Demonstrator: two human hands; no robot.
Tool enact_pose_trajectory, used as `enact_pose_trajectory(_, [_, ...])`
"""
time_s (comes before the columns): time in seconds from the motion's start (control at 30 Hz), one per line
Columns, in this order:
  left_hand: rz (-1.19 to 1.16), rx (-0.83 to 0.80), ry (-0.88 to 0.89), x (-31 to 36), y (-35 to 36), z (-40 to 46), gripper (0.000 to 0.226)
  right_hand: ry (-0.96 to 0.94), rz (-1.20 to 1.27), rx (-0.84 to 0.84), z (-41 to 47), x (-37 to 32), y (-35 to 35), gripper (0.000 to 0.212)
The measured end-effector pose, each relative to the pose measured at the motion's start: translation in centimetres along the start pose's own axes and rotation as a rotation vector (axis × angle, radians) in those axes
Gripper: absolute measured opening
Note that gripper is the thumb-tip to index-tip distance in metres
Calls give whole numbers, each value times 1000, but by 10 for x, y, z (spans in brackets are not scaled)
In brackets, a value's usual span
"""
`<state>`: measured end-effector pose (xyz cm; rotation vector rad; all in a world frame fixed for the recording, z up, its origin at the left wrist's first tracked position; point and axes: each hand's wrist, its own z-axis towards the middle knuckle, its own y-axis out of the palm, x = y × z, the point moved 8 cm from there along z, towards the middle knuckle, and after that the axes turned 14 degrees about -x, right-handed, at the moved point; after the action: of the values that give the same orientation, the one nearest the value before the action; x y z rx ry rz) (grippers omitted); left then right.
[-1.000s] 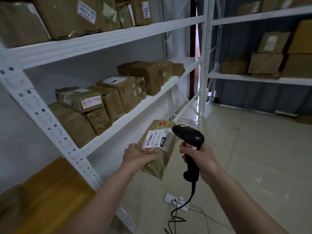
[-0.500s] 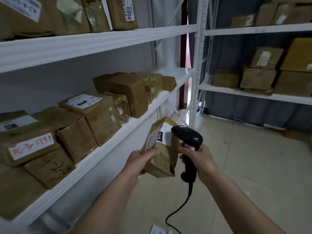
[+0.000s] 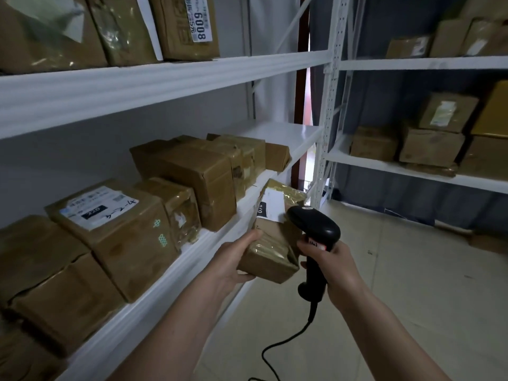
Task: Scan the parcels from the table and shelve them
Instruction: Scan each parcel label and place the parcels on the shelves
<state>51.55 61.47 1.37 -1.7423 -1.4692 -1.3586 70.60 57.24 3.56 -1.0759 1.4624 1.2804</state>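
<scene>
My left hand [image 3: 233, 259] grips a small brown taped parcel [image 3: 270, 253] with a white label on top, held in the air just off the front edge of the white middle shelf [image 3: 189, 259]. My right hand [image 3: 334, 264] grips the handle of a black barcode scanner [image 3: 313, 225], whose head sits right next to the parcel's label. The scanner's cable [image 3: 286, 340] hangs down toward the floor.
Several brown parcels [image 3: 192, 174] fill the middle shelf on the left; its far end [image 3: 288, 133] is bare. More parcels stand on the upper shelf [image 3: 176, 75] and on the rack at the right [image 3: 428, 141]. A white upright post [image 3: 328, 127] stands between the racks. Tiled floor lies ahead.
I have moved forward along the rack and the shelf looms closer. The parcel has tilted and risen toward the middle shelf's edge, with the scanner staying beside it.
</scene>
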Motion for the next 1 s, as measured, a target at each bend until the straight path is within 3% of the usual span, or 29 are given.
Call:
enact_pose_trajectory(0.3, [-130,-103,98,65,37,91,17,-98,13,1,104,-48,-37,19])
enact_pose_trajectory(0.43, [-297,-139,147,99,71,153,29,-147,6,20,166,-82,-76,18])
enact_pose_trajectory(0.73, [-684,-55,212,172,149,290,12,-192,7,19,308,-144,-149,12])
enact_pose_trajectory(1.0, [-816,159,263,188,154,390,24,-137,9,-63,429,-141,-160,11])
